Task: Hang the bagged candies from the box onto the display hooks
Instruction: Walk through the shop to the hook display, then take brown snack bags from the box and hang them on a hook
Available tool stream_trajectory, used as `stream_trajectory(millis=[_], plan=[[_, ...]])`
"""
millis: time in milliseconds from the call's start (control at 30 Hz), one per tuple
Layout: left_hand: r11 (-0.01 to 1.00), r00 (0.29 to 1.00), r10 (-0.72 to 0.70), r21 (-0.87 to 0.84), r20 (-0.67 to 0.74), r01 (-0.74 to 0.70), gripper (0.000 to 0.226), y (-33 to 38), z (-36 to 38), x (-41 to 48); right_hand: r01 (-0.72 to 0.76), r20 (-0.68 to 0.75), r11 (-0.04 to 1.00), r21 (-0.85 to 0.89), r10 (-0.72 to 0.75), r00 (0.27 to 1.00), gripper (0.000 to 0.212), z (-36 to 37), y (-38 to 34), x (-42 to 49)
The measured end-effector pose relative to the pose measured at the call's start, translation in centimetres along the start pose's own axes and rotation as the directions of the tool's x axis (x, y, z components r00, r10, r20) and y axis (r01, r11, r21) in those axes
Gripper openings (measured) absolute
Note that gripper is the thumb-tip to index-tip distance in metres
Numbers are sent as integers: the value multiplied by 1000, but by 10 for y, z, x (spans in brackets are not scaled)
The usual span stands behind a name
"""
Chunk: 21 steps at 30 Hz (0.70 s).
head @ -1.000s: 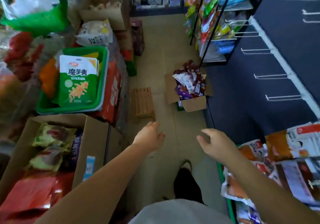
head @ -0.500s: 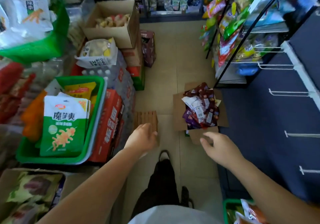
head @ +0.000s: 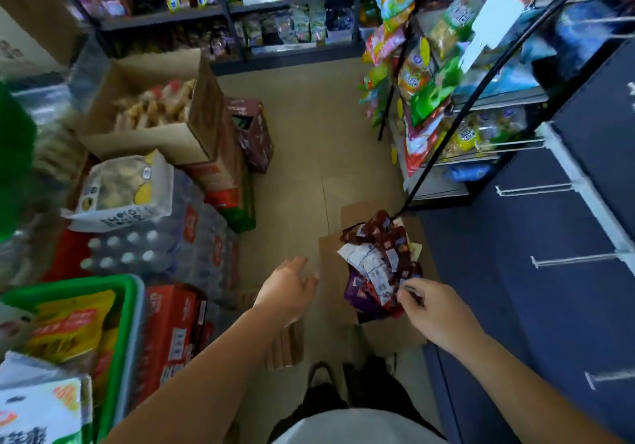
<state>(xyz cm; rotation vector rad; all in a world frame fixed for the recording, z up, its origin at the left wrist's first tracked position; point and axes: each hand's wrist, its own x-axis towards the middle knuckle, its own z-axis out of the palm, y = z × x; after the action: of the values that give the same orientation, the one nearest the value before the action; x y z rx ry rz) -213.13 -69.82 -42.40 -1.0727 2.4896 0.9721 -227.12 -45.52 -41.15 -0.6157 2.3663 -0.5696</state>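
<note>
An open cardboard box (head: 329,258) sits on the floor against the dark blue display panel. It is heaped with maroon, purple and white candy bags (head: 376,265). My right hand (head: 436,313) reaches down to the near edge of the heap. Its fingertips are curled against a bag, but the blur hides whether they grip it. My left hand (head: 288,287) hovers just left of the box, fingers spread and holding nothing. Bare white display hooks (head: 580,260) stick out of the blue panel on the right.
A rack of hanging snack bags (head: 422,76) stands beyond the box. On the left are stacked cartons, a shrink-wrapped bottle pack (head: 154,254) and a green basket (head: 132,292). A small wooden stool (head: 285,344) is under my left forearm. My feet are on the tiled aisle (head: 309,155).
I have stepped toward the box, so it now lies much closer. My right hand has gone from above the front flap down onto the bags. The left hand has stayed open beside it.
</note>
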Motion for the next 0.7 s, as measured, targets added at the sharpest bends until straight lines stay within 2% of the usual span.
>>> stream_trajectory(millis=[100, 333, 433, 533, 700], plan=[[1000, 1000, -16, 2, 13, 16, 59, 23, -2, 33, -10, 48, 1000, 13, 9, 999, 34, -19, 5, 41], [999, 999, 14, 43, 28, -16, 56, 65, -17, 95, -38, 46, 997, 71, 35, 998, 42, -51, -1, 118], [990, 992, 97, 97, 80, -104, 48, 88, -22, 136, -79, 22, 992, 100, 77, 997, 45, -56, 1, 151], [970, 964, 174, 132, 201, -203, 44, 112, -19, 180, -152, -9, 972, 176, 157, 988, 42, -57, 4, 175], [888, 840, 359, 129, 407, -442, 31, 139, 1, 254, -272, -103, 911, 310, 317, 943, 27, -53, 10, 209]])
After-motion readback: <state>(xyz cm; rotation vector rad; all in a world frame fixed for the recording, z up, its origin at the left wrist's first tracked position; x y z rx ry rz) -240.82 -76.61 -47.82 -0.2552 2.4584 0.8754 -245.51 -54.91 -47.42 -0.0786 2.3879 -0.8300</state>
